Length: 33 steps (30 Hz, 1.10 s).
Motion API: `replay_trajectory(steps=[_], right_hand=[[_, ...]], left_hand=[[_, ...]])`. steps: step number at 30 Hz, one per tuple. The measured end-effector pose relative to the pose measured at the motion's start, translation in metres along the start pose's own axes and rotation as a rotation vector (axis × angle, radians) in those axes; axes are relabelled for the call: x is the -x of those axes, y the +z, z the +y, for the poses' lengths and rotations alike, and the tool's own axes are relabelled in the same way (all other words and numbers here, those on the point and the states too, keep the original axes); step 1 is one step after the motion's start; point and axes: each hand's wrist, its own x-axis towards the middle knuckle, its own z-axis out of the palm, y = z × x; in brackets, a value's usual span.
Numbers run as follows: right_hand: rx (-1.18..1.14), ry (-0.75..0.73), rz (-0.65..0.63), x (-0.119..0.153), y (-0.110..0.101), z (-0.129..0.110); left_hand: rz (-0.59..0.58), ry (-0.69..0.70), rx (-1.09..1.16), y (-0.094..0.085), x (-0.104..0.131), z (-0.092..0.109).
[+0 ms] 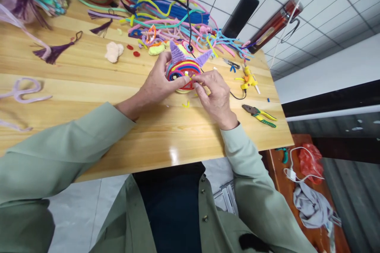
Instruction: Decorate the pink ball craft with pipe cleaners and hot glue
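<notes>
A colourful animal-head craft (pixel 184 65) made of pipe cleaners, with purple pointed ears and striped bands, stands on the wooden table (pixel 166 134). My left hand (pixel 158 77) is wrapped round its left side, thumb lying across the front. On the right, my right hand (pixel 214 93) pinches at the front of the craft near the left thumb. What sits between those fingertips is too small to make out. A small yellow scrap (pixel 185 104) lies on the table just below the craft.
Behind the hands lies a heap of pipe cleaners (pixel 172 16). To the right are a yellow glue gun (pixel 248 79), small scissors (pixel 231 63) and pliers (pixel 259 115). A phone (pixel 241 16) and a red flask (pixel 276 25) lean by the tiled wall. Purple tassels (pixel 56 52) lie left.
</notes>
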Motion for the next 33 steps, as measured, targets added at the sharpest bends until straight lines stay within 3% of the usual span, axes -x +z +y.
replay_trajectory(steps=[15,23,33], right_hand=[[-0.033,0.064,-0.023,0.0,0.001,0.002],[-0.001,0.01,-0.005,0.001,0.004,0.004],[-0.032,0.123,0.052,-0.001,-0.003,-0.001]], left_hand=[[-0.034,-0.028,0.057,-0.005,0.0,-0.004],[-0.008,-0.028,0.023,-0.004,0.001,-0.009],[0.023,-0.052,0.013,-0.006,-0.003,-0.015]])
